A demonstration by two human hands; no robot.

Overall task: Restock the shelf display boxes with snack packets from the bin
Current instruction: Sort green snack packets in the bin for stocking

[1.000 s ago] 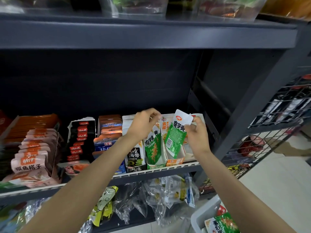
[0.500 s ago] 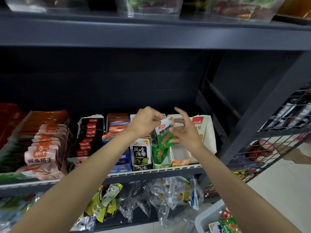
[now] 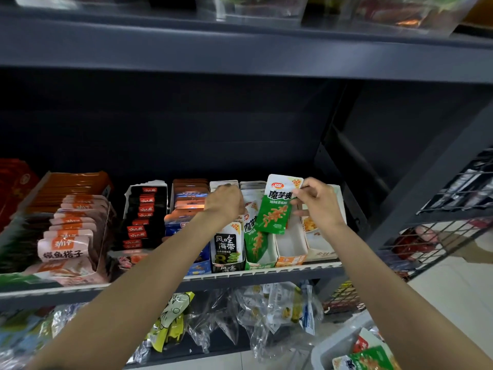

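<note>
Restocking looks partway — right hand [image 3: 318,202] pinches a green packet [image 3: 277,206] above the boxes [image 3: 290,247]; left hand [image 3: 225,202] curls on shelved packets; more wait in the bin [image 3: 336,343].

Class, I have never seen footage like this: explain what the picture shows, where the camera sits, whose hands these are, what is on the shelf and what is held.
No machine here: a person wears a camera on the head, so the view looks down their own arms. The right hand pinches a green packet above the shelf. The left hand reaches into the display boxes, which stand in a row holding snack packets; whether it grips anything is hidden. A bin with more green packets sits at the lower right.
</note>
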